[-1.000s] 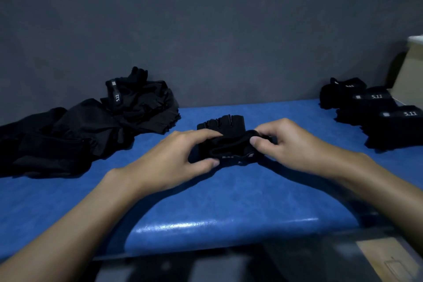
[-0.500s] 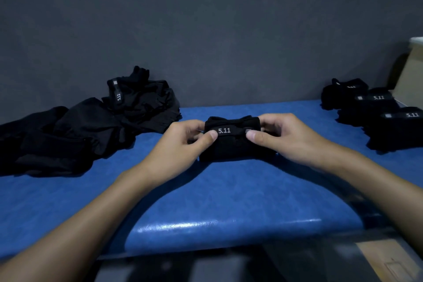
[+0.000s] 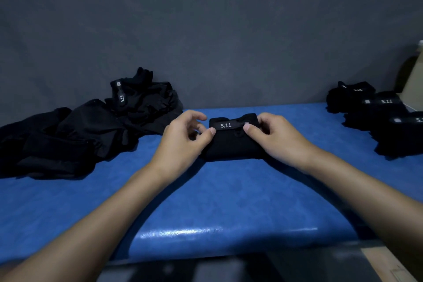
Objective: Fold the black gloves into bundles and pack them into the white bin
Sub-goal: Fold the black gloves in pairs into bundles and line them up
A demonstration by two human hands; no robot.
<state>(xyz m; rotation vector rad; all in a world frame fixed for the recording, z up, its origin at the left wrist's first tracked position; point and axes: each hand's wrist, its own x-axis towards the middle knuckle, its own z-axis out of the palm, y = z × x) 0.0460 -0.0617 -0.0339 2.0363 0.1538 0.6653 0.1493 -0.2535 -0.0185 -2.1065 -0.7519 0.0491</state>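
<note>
A folded black glove bundle [image 3: 231,144] lies on the blue table top [image 3: 229,194] in the middle, its strap with the white 5.11 label facing up. My left hand [image 3: 185,139] touches the bundle's left end with the thumb tip at the strap; its fingers are curled above the table. My right hand [image 3: 272,137] grips the right end, thumb pressed on the strap. A heap of loose black gloves [image 3: 87,128] sits at the left. Three finished bundles [image 3: 386,119] lie at the right. Only a pale corner of a container [image 3: 415,84] shows at the far right edge.
A dark grey wall [image 3: 206,30] closes the back of the table. The table's near edge [image 3: 229,233] is rounded and shiny, with a dark frame below it.
The glove was rolled over from an open fold into a closed bundle with the labelled strap on top. My left hand's fingers have lifted slightly off the bundle's left end.
</note>
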